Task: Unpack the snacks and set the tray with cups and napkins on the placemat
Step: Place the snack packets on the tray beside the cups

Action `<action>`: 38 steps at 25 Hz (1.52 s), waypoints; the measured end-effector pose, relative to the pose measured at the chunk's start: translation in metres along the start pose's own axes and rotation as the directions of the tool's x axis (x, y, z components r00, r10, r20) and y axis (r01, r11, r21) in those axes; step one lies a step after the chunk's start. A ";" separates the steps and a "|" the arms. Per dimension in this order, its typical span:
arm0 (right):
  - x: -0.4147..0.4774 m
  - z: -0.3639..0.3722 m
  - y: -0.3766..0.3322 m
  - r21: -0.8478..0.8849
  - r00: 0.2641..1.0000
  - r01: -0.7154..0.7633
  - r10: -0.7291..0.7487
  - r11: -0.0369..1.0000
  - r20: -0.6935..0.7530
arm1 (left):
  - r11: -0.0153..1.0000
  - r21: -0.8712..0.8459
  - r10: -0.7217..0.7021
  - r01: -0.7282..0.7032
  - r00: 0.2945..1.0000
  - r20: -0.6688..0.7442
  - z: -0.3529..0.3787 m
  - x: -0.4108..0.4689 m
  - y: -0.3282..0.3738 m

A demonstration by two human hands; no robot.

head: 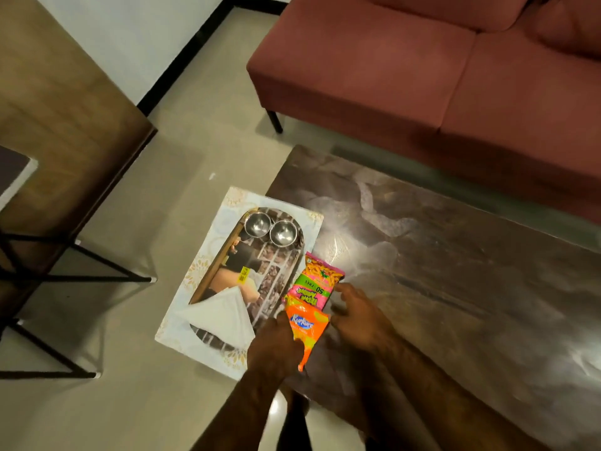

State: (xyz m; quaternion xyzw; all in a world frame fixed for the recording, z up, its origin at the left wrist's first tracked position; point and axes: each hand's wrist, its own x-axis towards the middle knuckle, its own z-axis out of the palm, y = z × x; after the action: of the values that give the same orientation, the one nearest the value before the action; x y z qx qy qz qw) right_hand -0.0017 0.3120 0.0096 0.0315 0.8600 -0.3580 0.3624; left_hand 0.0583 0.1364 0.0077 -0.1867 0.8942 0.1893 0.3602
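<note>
A patterned white placemat [208, 255] lies at the left end of the dark coffee table. On it rests an oval mirrored tray [227, 265] holding two steel cups [258, 223] [282, 233] at its far end and a folded white napkin [221, 315] at its near end. Two snack packets lie just right of the tray: a pink and green one [317, 281] and an orange Kurkure one [304, 327] overlapping its near end. My left hand [274, 343] grips the orange packet's left edge. My right hand [357, 315] hovers with fingers spread, touching both packets' right sides.
The dark glossy coffee table [455, 271] stretches to the right. A maroon sofa [422, 76] stands behind it. A wooden piece of furniture with black metal legs [65, 255] stands on the pale floor at the left.
</note>
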 end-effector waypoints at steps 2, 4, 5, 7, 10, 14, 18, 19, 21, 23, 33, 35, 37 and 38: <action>0.020 0.013 -0.004 0.095 0.999 -0.044 0.046 0.995 -0.021 | 0.988 0.154 -0.011 0.010 1.000 0.003 0.009 0.013 -0.009; 0.045 0.026 -0.003 0.194 0.992 -0.095 0.108 0.976 -0.058 | 0.978 0.210 0.005 -0.005 1.000 -0.001 0.018 0.027 -0.014; 0.056 0.033 -0.002 0.234 0.985 -0.128 0.151 0.964 -0.085 | 0.970 0.243 0.022 -0.019 1.000 -0.007 0.022 0.032 -0.016; 0.071 0.046 -0.001 0.294 0.963 -0.190 0.236 0.937 -0.129 | 0.953 0.303 0.046 -0.032 0.998 -0.038 0.027 0.036 -0.015; 0.087 0.064 -0.001 0.375 0.930 -0.256 0.332 0.891 -0.156 | 0.946 0.318 0.086 -0.060 0.994 -0.066 0.034 0.045 -0.017; 0.104 0.084 -0.001 0.443 0.871 -0.288 0.424 0.849 -0.247 | 0.969 0.240 0.088 -0.056 0.988 -0.126 0.039 0.056 -0.019; 0.120 0.091 -0.001 0.510 0.835 -0.288 0.473 0.811 -0.281 | 0.958 0.203 0.223 -0.201 0.971 -0.091 0.032 0.050 -0.026; 0.123 0.091 0.000 0.557 0.831 -0.274 0.484 0.784 -0.272 | 0.959 0.195 0.220 -0.203 0.973 -0.068 0.032 0.053 -0.027; 0.123 0.089 0.000 0.672 0.826 -0.255 0.517 0.696 -0.223 | 0.991 0.063 0.120 -0.121 0.992 0.027 0.027 0.060 -0.029; 0.116 0.085 -0.003 0.735 0.823 -0.251 0.538 0.630 -0.180 | 0.992 -0.095 0.096 -0.087 0.992 0.086 0.022 0.059 -0.035; 0.077 0.080 -0.063 0.784 0.843 -0.110 0.475 0.611 -0.253 | 0.721 -0.689 -0.021 0.073 0.996 0.083 -0.114 0.082 -0.084; 0.080 0.091 -0.078 0.789 0.873 -0.127 0.446 0.601 -0.199 | 0.764 -0.642 -0.068 0.070 0.997 0.028 -0.134 0.100 -0.097; 0.089 0.104 -0.088 0.795 0.882 -0.152 0.443 0.587 -0.159 | 0.777 -0.622 -0.130 0.100 0.991 -0.003 -0.143 0.119 -0.109; 0.094 0.112 -0.092 0.788 0.881 -0.167 0.448 0.592 -0.150 | 0.774 -0.623 -0.160 0.112 0.987 -0.020 -0.144 0.128 -0.116</action>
State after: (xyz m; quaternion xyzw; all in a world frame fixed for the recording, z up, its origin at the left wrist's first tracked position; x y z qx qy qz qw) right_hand -0.0328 0.1533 -0.0506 0.3897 0.6601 -0.6025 0.2222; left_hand -0.0557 -0.0561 -0.0115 -0.3653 0.7789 0.4389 0.2591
